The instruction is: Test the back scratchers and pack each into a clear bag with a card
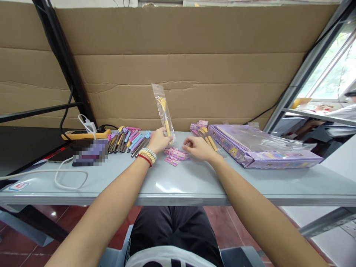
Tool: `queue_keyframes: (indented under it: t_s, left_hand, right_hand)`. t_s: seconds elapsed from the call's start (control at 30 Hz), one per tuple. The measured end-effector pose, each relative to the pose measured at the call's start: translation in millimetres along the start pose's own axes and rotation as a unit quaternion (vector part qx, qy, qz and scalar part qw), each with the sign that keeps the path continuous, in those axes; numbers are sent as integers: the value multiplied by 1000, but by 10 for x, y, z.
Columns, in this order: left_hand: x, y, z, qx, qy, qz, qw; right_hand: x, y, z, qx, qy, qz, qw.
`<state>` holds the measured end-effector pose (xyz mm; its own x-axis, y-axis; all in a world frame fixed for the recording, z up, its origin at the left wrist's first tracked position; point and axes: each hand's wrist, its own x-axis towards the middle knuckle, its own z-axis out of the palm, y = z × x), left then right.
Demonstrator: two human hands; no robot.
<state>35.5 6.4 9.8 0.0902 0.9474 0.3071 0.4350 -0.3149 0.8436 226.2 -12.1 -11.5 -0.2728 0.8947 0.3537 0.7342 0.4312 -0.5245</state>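
Observation:
My left hand (160, 141) is closed on the lower end of a clear plastic bag (158, 91), held upright. Inside the bag is a yellow back scratcher (166, 120) with a hand-shaped head. My right hand (199, 147) hovers just right of a small pile of pink printed cards (175, 155), its fingers curled in; whether anything is pinched there is hidden. Left of my left hand lies a row of loose back scratchers (126, 140) in several colours with metal shafts. Beyond my right hand are bagged yellow back scratchers (209, 139) with pink cards at their tops.
A purple printed box (241, 150) with clear bags (267, 139) on it stands at the right. On the left are a blurred-out phone (90, 152), a white cable (69, 188) and a yellow power strip (75, 134). Cardboard (183, 66) walls off the back.

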Motion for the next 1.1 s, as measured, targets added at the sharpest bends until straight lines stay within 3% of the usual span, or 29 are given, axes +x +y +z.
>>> queue_keyframes:
  t_s: [0.1,0.33,0.63,0.9,1.1]
  left_hand:
    - [5,-40,12,126,26,45,991]
    - [-15,-46,56,246,36,75,966]
    - [26,-86,61,278,10,82,957]
    - [20,-78,55,255,17,78,964]
    - [14,-80,58,233,19,88,968]
  right_hand:
    - [16,56,74,-76,-66,-19,995]
    - [47,62,151,-144,-92,-47,984]
    - [25,8,143,-83,-86,4,993]
    - [24,16,56,-70,-100,10,992]
    - [33,113,-23,-94,-149,30,984]
